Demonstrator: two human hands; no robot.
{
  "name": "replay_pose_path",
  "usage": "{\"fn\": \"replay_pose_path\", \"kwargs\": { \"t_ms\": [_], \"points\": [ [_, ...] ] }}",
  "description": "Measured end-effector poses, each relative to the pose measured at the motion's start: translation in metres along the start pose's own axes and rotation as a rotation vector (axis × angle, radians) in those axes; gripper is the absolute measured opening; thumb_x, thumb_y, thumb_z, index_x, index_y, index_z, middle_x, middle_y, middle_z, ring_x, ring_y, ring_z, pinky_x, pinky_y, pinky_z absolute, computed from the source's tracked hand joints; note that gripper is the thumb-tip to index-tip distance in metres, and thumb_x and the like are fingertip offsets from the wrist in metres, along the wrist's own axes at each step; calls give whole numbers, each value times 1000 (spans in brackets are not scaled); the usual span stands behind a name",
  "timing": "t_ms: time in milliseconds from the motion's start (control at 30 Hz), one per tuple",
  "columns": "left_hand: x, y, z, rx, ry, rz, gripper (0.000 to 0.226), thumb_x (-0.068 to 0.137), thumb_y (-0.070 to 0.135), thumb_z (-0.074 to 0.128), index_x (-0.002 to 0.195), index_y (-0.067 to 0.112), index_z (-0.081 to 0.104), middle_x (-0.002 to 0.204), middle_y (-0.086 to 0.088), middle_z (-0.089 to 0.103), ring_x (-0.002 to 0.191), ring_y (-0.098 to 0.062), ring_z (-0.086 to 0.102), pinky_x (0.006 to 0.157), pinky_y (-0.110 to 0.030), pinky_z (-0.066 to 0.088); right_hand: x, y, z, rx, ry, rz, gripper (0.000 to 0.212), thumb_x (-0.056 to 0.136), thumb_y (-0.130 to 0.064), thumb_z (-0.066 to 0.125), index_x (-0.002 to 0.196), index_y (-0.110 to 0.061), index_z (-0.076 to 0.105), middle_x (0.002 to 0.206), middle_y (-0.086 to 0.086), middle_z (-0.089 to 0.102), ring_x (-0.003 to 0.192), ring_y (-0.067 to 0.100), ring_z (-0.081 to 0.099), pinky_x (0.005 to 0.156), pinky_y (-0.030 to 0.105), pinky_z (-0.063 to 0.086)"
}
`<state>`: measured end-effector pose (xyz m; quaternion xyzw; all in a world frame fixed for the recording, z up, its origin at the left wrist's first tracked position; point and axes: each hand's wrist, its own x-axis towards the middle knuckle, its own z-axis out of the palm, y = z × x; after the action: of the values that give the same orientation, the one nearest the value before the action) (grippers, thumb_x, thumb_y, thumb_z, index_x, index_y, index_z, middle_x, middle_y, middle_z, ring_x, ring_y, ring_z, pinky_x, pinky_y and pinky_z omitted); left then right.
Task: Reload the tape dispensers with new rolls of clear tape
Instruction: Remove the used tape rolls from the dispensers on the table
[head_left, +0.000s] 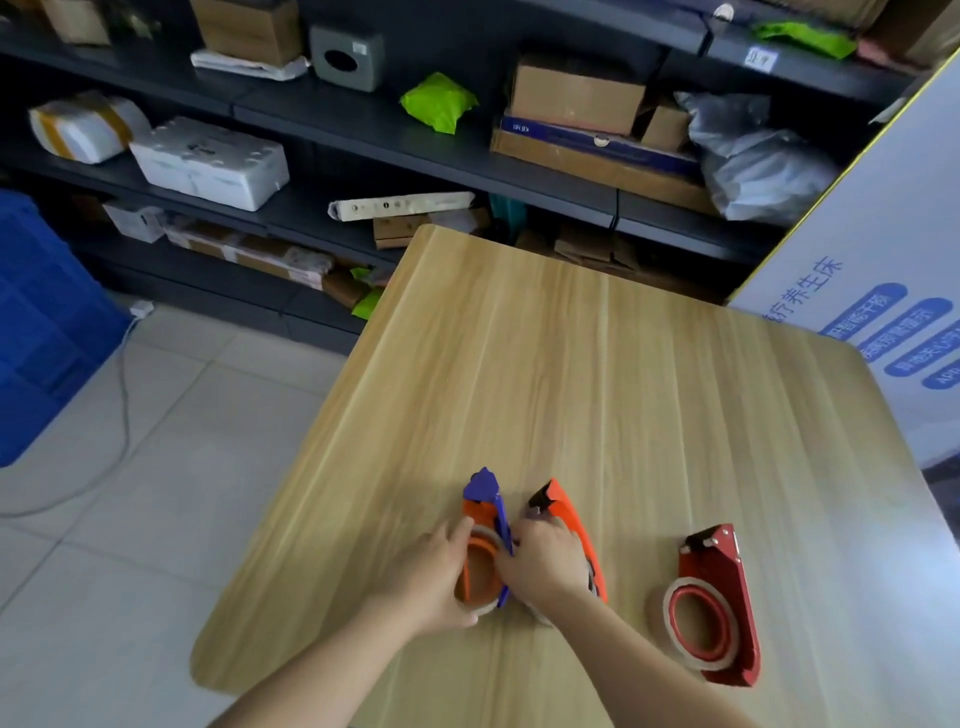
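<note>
Three tape dispensers lie on the wooden table (597, 364). The purple-and-orange dispenser (487, 506) is at the left with a roll of clear tape (480, 571) in it. My left hand (431, 582) grips that roll from the left side. Right beside it is the orange dispenser (569, 514); my right hand (543, 564) covers its middle and grips it, so its roll is mostly hidden. The dark red dispenser (727, 587) sits apart at the right, holding a tape roll (701, 623) on a red hub. Neither hand touches it.
Dark shelving (415, 135) full of cardboard boxes and parcels runs behind the table. A blue crate (41, 322) stands on the tiled floor at the left. A white printed board (883, 291) leans at the right. The table's left edge is close to my left arm.
</note>
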<state>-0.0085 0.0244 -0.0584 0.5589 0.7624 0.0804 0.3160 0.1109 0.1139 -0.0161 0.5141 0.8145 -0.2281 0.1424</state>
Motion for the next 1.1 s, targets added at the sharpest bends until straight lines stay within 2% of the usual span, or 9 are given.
{"fn": "replay_pose_path", "kwargs": {
  "t_ms": [167,300,367,467,600,733,867,1000,1100],
  "points": [
    [14,-15,-18,-635,-52,-29,95,51,38,87,131,37,35,130,14,52,120,-13,55,101,-33,46,18,-6,-16,502,-72,33,22,88,-28,52,104,-22,65,90,0,72,84,19,67,76,36,55],
    [9,-8,-40,-874,-48,-29,87,56,6,87,122,31,37,120,17,53,112,-6,57,92,-18,48,29,-15,-31,781,-255,180,22,89,-33,58,109,-23,57,92,4,68,78,19,64,72,34,56],
    [9,-7,-47,-915,-66,-56,93,63,-9,81,132,25,28,120,14,50,111,-5,54,81,-10,47,32,-13,-35,875,-289,203,33,89,-40,64,110,-17,54,95,8,68,77,20,62,68,31,53],
    [10,-8,-57,-946,-62,-92,96,64,-10,80,135,30,29,120,16,53,110,-2,55,80,-10,47,37,-5,-34,1027,-281,212,46,86,-40,71,113,-7,57,93,10,68,74,23,62,67,34,53],
    [12,-12,-72,-947,91,-103,58,67,0,80,107,35,57,110,7,62,99,-9,59,82,-14,47,45,2,-41,1233,-311,194,61,75,-44,78,109,5,65,90,19,69,76,27,63,64,34,54],
    [16,-5,-81,-814,233,-102,25,77,2,76,79,21,61,101,5,52,90,-4,55,73,-2,37,48,3,-54,1335,-334,189,48,86,-34,73,114,4,64,93,17,70,77,26,66,64,32,55],
    [18,-3,-88,-1060,282,-164,17,81,-2,71,87,11,61,93,-5,61,79,-12,59,65,-15,50,51,-1,-70,1429,-331,190,39,86,-30,72,110,0,64,85,13,69,69,24,65,63,33,52],
    [22,5,-99,-988,422,-162,19,79,5,75,94,10,64,111,-9,63,94,-15,62,88,-31,52,56,-7,-80,1445,-251,188,25,86,-20,72,100,-2,63,76,8,65,62,18,58,53,27,46],
    [26,10,-113,-886,523,-153,20,78,14,77,94,10,66,118,-3,58,104,-14,61,96,-32,47,59,-7,-85,1433,-252,178,35,85,-18,73,111,1,60,77,9,64,59,16,59,50,25,48]
  ]
}}
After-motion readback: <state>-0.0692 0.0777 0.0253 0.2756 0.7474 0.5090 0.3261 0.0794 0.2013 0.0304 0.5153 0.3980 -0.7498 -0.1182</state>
